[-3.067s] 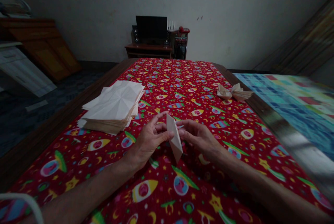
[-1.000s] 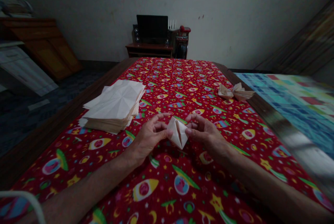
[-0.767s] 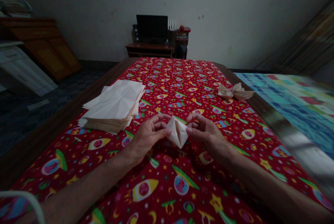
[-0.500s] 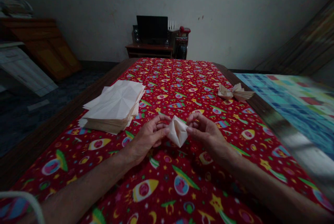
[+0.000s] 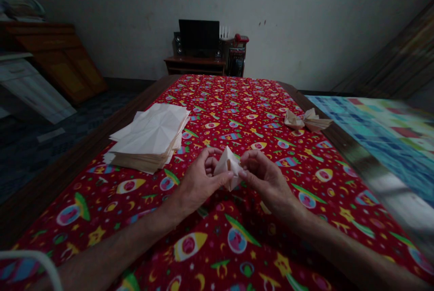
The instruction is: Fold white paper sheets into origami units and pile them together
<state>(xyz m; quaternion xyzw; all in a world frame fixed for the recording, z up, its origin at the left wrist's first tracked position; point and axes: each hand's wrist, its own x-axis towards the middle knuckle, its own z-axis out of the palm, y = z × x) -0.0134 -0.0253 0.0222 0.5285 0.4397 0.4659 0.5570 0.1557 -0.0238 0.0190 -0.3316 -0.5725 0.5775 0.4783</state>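
Note:
A small piece of folded white paper (image 5: pixel 226 164), roughly diamond-shaped with a slit down its middle, is held just above the red patterned cloth. My left hand (image 5: pixel 202 178) grips its left side, the thumb lying across the front near the slit and the fingers behind. Between thumb and fingertips, my right hand (image 5: pixel 266 175) pinches the paper's right edge. Left of my hands lies a thick stack of creased paper sheets (image 5: pixel 152 130). Two folded paper pieces (image 5: pixel 307 120) rest at the cloth's right edge.
The red cloth (image 5: pixel 233 114) covers a long dark wooden table. At the far end stand a black monitor (image 5: pixel 199 36) and a red telephone (image 5: pixel 241 37). A wooden cabinet (image 5: pixel 64 67) is at the left; a blue checked surface (image 5: pixel 369 132) lies to the right. A white cable (image 5: pixel 44 257) curves at lower left.
My left thumb has moved right across the paper's front. The paper has turned a little and its opening looks narrower. My right fingers have stayed at its right edge.

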